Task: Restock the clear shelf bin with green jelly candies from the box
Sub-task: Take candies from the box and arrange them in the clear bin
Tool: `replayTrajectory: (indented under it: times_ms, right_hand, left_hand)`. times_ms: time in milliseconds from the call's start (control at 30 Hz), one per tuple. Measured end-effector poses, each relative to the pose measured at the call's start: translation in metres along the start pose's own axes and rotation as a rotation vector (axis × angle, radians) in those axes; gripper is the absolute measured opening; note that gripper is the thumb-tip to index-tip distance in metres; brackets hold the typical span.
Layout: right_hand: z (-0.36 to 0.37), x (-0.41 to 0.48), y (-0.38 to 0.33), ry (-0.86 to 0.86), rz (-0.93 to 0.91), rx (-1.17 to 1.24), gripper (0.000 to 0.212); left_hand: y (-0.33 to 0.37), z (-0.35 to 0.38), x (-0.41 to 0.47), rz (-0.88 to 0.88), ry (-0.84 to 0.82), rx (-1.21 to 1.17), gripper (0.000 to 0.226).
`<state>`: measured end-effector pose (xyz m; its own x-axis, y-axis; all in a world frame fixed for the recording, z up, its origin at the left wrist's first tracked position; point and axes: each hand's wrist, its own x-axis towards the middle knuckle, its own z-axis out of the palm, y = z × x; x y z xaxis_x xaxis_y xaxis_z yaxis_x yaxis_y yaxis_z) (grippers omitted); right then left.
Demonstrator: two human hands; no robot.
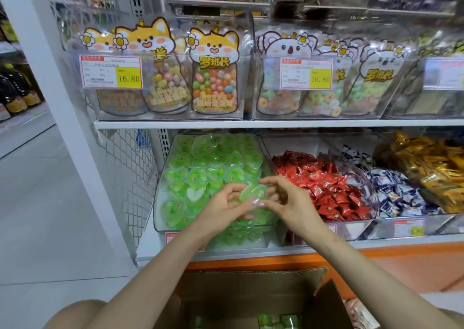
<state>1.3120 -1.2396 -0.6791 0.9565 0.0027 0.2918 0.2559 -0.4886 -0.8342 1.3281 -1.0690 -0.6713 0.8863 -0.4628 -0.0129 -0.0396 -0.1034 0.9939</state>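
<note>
1. Head view, the relation that matters: a translucent green, heart-shaped plastic jelly cup (252,193) is held between both hands, right above the front right part of the clear plastic shelf bin (160,203). The drop therefore lies straight down, and neither hand is clearly nearer.
2. The left hand (223,205) grips the cup's left side, thumb on top and curled fingers beneath. The right hand (288,203) pinches its right side between forefinger and thumb, the other fingers loosely bent.
3. The cup's long axis seems to run from lower left to upper right, though blur makes this uncertain.
4. The bin stands at the left end of the lower white shelf (401,243), just beside the wire mesh side panel (130,178). Green jelly cups already heap close to its front rim.
5. The open brown cardboard box (251,286) sits below the shelf's front edge, nearest the person. A few green cups (278,321) show at its bottom.
6. A bin of red wrapped candies (326,185) touches the clear bin's right wall.
7. The upper shelf board (175,124) overhangs the bin's back, so the front opening looks like the free way in.
</note>
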Motion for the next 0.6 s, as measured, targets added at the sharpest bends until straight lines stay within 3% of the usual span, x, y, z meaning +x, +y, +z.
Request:
replayTrajectory:
  times_ms: [167,300,467,600]
  right_hand:
    - [-0.005,-0.002,0.0,0.018,-0.017,0.066,0.036]
    - [-0.005,-0.003,-0.004,-0.041,-0.025,-0.014,0.038]
    - [0.004,-0.01,-0.008,-0.067,-0.095,-0.432,0.077]
    - [0.008,-0.01,-0.01,-0.097,-0.109,-0.506,0.095]
  left_hand:
    - [-0.004,-0.002,0.007,-0.041,0.08,-0.018,0.024]
    - [-0.006,0.002,0.009,-0.066,0.093,-0.061,0.017]
    - [-0.01,0.007,0.008,-0.124,0.123,-0.032,0.023]
    - [-0.008,0.011,0.008,-0.14,0.141,-0.033,0.03]
